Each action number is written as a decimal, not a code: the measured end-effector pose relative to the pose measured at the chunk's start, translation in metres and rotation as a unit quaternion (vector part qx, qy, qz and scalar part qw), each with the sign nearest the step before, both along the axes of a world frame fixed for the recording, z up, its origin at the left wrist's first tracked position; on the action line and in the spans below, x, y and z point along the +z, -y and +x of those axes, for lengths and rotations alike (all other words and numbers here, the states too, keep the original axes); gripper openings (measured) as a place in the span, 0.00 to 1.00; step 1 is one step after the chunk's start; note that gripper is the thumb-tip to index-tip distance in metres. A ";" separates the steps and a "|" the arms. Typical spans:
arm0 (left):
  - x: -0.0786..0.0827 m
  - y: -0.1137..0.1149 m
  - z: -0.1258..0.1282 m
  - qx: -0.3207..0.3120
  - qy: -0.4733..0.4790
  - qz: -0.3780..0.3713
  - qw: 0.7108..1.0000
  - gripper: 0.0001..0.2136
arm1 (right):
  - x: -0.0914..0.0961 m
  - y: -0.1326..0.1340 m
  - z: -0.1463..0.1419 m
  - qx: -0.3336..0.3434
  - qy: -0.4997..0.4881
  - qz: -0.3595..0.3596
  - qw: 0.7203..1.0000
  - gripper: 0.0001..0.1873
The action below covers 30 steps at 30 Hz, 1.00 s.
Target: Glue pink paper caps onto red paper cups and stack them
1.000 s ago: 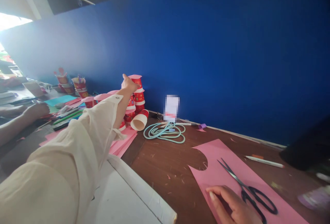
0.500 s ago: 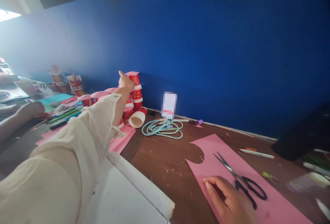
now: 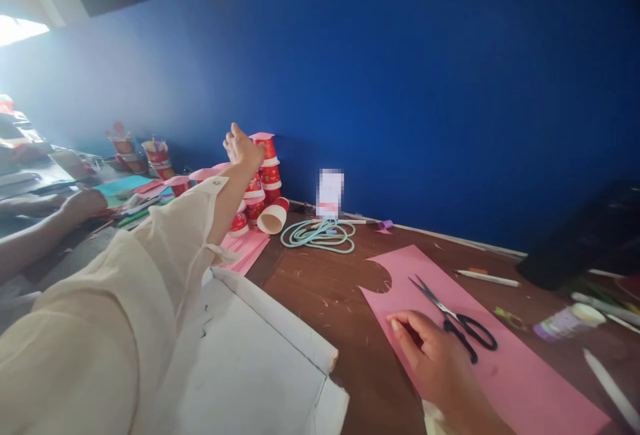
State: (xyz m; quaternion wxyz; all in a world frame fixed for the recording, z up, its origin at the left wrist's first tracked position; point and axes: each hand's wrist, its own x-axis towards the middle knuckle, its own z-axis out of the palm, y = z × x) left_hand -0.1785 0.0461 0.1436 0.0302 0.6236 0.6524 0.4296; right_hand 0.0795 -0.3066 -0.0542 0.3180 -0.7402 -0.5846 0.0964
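My left hand (image 3: 243,147) is stretched far forward with its fingers apart and nothing visible in it. It is beside the top of a stack of red paper cups (image 3: 271,175), which are upside down with a pink paper piece (image 3: 262,136) on top. My forearm hides some of the nearer cups. My right hand (image 3: 430,348) rests over a pink sheet (image 3: 530,375) with a rounded notch cut out. Its thumb and forefinger tips meet, and I see nothing between them. Black-handled scissors (image 3: 453,315) lie on the sheet just beyond that hand, slightly parted.
One cup (image 3: 273,216) lies on its side. Behind it are a coiled light-blue cord (image 3: 320,236) and a blue partition (image 3: 400,101). A white board (image 3: 250,355) lies in front; pink sheets (image 3: 245,251) sit under my arm. Another person's arm (image 3: 65,218) is at the left.
My left hand has drawn slightly away from the top of the cup stack, its fingers now spread upward. The view has shifted a little; my right hand stays by the scissors.
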 end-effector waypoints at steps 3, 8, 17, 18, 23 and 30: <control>-0.009 0.031 0.007 0.012 -0.033 0.058 0.998 0.33 | 0.003 0.000 -0.001 -0.008 0.009 -0.006 1.000 0.14; -0.052 0.091 0.026 -0.123 -0.165 -0.023 0.978 0.21 | 0.003 -0.003 -0.001 -0.005 0.025 -0.012 1.000 0.15; -0.148 0.160 0.044 -0.239 -0.269 -0.111 0.926 0.16 | 0.010 0.000 -0.001 0.019 0.018 -0.019 0.999 0.16; -0.153 0.165 0.044 -0.242 -0.269 -0.110 0.926 0.16 | 0.010 0.000 0.000 0.024 0.015 -0.019 0.999 0.16; -0.163 0.186 0.035 -0.242 -0.250 -0.100 0.932 0.17 | 0.007 0.000 0.002 0.037 0.010 -0.015 0.999 0.17; -0.161 0.167 0.004 -0.146 -0.158 -0.144 0.966 0.16 | 0.007 0.001 0.001 0.049 0.014 -0.003 0.999 0.17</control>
